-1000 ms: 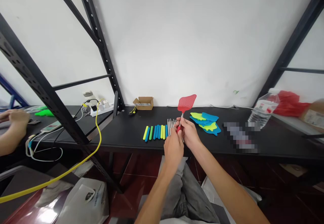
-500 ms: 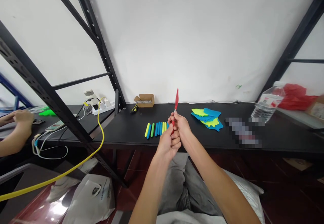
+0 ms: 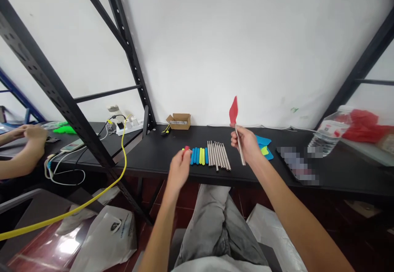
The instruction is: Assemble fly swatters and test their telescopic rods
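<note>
Raised over the table, my right hand (image 3: 246,141) is closed on a slim metal rod (image 3: 241,154) with a red leaf-shaped piece (image 3: 234,111) on its upper end; the rod's lower end is bare. My left hand (image 3: 179,166) is closed around a small red piece (image 3: 187,148), mostly hidden by the fingers, at the left end of a row of blue and yellow-green sticks (image 3: 201,156). Beside that row lie several bare metal rods (image 3: 219,155). Flat blue and yellow-green pieces (image 3: 265,144) show partly behind my right hand.
A small cardboard box (image 3: 179,121) and a yellow-black cutter (image 3: 166,130) sit at the back. To the right are a blurred-out object (image 3: 297,165) and a water bottle (image 3: 331,130). A yellow cable (image 3: 123,157) hangs at left, near another person's hands (image 3: 35,136).
My hands have come apart: the left moved left with a red piece, the right moved right with the rod. The metal rods on the table are now uncovered.
</note>
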Available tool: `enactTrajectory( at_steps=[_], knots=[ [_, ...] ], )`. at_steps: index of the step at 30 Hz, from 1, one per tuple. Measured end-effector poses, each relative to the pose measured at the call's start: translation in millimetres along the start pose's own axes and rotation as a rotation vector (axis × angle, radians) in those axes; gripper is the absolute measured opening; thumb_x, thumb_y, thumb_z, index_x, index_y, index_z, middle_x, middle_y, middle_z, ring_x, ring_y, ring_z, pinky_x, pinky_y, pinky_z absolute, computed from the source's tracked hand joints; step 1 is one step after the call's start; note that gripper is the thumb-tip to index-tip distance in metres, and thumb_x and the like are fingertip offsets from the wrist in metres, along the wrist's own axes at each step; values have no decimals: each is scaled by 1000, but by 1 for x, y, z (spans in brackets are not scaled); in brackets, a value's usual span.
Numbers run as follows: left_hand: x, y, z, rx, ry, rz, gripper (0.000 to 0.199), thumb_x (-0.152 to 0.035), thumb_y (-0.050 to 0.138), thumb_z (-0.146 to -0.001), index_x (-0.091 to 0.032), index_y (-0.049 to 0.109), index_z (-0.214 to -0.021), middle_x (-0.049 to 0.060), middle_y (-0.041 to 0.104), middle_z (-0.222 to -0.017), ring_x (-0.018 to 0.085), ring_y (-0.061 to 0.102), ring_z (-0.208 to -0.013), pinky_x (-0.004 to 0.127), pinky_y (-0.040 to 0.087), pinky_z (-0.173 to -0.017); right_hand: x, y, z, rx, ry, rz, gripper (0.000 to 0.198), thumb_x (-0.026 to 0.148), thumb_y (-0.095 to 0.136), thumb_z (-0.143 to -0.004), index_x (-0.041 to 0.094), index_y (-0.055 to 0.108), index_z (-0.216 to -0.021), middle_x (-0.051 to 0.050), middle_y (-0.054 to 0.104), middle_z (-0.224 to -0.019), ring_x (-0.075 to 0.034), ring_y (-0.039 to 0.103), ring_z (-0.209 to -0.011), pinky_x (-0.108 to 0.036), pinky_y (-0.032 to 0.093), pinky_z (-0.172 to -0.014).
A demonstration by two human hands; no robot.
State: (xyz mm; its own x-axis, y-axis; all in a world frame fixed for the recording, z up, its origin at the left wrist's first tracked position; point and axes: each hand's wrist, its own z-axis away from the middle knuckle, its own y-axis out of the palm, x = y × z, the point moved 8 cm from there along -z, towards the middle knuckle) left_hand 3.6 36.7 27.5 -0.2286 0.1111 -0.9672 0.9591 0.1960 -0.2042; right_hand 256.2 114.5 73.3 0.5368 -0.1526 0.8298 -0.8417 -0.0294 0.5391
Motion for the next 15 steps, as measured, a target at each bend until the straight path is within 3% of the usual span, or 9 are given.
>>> enactTrajectory(
  at_steps=[3, 5, 7, 11, 15],
  knots=[
    [11, -41, -55, -148, 29, -641, 31, -31, 41, -93, -17, 61, -112, 13, 64, -104, 25, 61, -96, 30, 44, -75, -12, -10, 10, -15, 32, 67, 25, 34, 64, -80, 18, 62, -99, 5, 50, -58, -7, 37, -41, -19, 27, -35],
    [23, -47, -75, -107, 22, -848, 37, -26, 34, -94, -15, 58, -120, 16, 60, -117, 28, 59, -107, 34, 44, -83, -22, -13, 11, -30, 43, 60, 26, 38, 64, -80, 17, 62, -96, 5, 48, -57, -6, 33, -38, -19, 23, -34],
    [37, -42, -80, -16, 13, -981, 37, -27, 33, -95, -14, 61, -114, 17, 60, -116, 28, 60, -105, 35, 43, -85, -31, -10, 11, -12, 56, 60, 29, 42, 65, -79, 17, 62, -92, 6, 47, -56, -5, 30, -36, -19, 22, -33],
    [43, -29, -73, 97, 103, -1036, 41, -37, 32, -96, -15, 66, -97, 14, 62, -105, 27, 61, -102, 34, 43, -85, -41, -5, 16, 27, 78, 106, 33, 49, 69, -75, 19, 59, -85, 8, 44, -52, -5, 30, -35, -19, 22, -33],
    [18, -31, -66, 39, 163, -831, 40, -41, 44, -92, -15, 65, -114, 13, 63, -109, 24, 60, -98, 31, 43, -83, -49, 1, 27, 84, 79, 225, 31, 50, 63, -78, 21, 54, -74, 10, 38, -47, -6, 29, -33, -19, 20, -33]
  ],
)
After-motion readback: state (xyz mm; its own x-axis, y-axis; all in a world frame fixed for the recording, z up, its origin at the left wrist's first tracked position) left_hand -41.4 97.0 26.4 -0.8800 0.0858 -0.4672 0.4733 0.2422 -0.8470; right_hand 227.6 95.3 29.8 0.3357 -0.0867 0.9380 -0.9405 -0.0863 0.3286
